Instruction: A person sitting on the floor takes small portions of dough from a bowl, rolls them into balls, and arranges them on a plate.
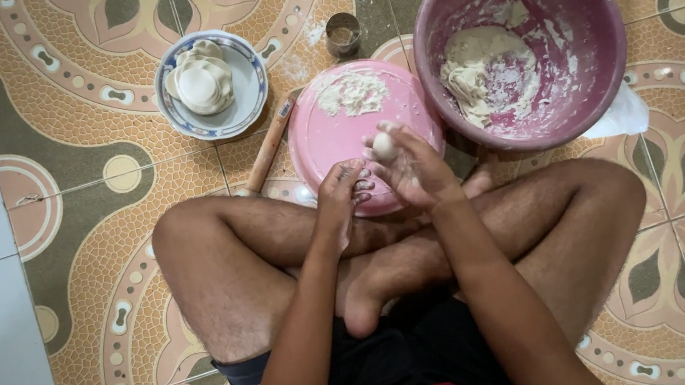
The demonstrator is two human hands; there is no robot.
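Crossed legs (382, 256) sit nearest; right hand (411, 169) pinches small dough ball (383, 145) w/ fingertips, left hand (341, 191) half-curled, empty. Loose grip, floured fingers: ball could slip onto floor tiles (76, 118), missing pink board (328, 131).

Bowl (607, 25) right of lid (329, 135), plate (252, 80) left

Soft, even daylight fills the head view; nothing is dim. Shadows are faint and short, the clearest lying under the crossed legs and along the right rim of the bowl (598, 67). A mild sheen shows on the floor (59, 119) tiles and on the pink lid (325, 140), with no harsh glare. The fingers (394, 141) are slightly motion-blurred. Tile lines bow a little toward the edges. Focus is otherwise sharp throughout.
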